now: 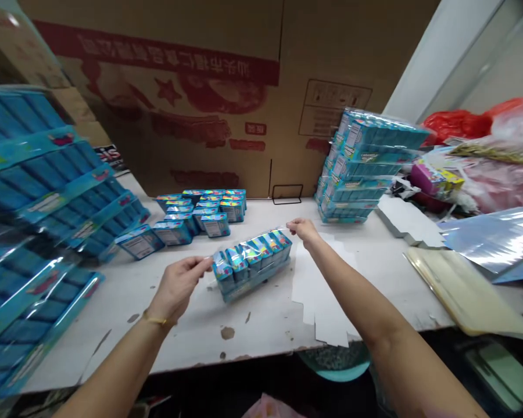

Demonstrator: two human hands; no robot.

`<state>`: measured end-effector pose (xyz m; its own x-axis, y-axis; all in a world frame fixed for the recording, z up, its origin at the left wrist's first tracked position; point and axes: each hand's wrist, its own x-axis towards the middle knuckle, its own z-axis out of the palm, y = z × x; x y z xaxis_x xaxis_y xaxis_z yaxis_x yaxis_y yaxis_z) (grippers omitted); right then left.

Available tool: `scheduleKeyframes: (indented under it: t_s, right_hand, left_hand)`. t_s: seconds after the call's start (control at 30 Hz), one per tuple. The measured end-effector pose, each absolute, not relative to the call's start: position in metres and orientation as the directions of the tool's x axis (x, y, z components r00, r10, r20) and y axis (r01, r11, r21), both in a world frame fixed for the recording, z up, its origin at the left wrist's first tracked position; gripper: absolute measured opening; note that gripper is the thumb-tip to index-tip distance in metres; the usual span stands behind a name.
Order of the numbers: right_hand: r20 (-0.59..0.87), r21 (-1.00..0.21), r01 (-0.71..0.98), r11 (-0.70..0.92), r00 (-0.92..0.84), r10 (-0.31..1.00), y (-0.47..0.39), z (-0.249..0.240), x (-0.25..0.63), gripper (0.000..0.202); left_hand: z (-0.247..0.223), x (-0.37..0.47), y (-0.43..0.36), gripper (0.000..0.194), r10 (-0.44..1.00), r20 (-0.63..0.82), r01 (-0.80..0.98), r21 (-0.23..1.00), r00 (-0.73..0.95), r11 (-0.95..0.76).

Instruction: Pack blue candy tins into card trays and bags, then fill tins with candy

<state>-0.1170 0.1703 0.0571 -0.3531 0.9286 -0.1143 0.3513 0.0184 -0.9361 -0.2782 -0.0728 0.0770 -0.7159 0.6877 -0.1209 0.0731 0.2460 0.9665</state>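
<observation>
A: Biggest first, go.
B: Cardboard carton (226,98), printed in red, upright beyond both hands. Then the white worktop (261,319), stained, under and around them.
A: Stacks?
B: Two. Left stack (47,200) of blue packs, left of the left hand, blurred. Smaller right stack (359,168), beyond the right hand and off to its right, wrapped in clear film.
A: Next size down?
B: White card (316,290), flat pieces, partly under the right forearm. Then the blue pack (253,261): a row of small boxes in a tray, clear film on top, right between the hands, angled with its right end farther off.
A: Hands?
B: Left hand (181,281) pinches the film at the pack's left end, thumb and finger. Right hand (303,228) pinches it at the far right corner. Neither's released.
A: Small stuff?
B: Loose blue boxes (215,225), grouped beyond the left hand, apart from it. Last, yellowish bracelet (156,319), left wrist.
</observation>
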Motion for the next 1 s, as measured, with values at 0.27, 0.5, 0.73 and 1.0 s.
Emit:
scheduleKeyframes:
  t_s: [0.27,0.5,0.73,1.0]
  right_hand:
    - [0.071,-0.805,0.591,0.055,0.004,0.997,0.293,0.065,-0.095,0.013]
    - [0.143,-0.685,0.709,0.164,-0.090,0.986,0.304,0.062,-0.102,0.025]
    - [-0.159,-0.404,0.565,0.719,-0.818,0.554,0.110,0.006,0.038,0.084]
    - [-0.321,-0.137,0.577,0.805,-0.795,0.515,0.029,-0.004,0.079,0.033]
  left_hand:
    - [0.055,-0.307,0.132,0.019,0.726,-0.022,0.169,0.967,-0.687,0.189]
    - [0.049,-0.306,0.204,0.039,0.755,-0.096,0.158,0.953,-0.648,0.257]
    - [0.026,-0.267,0.071,0.043,0.917,-0.136,0.291,0.922,-0.375,0.256]
    - [0.005,-0.199,-0.055,0.042,0.943,-0.232,0.260,0.921,-0.237,0.292]
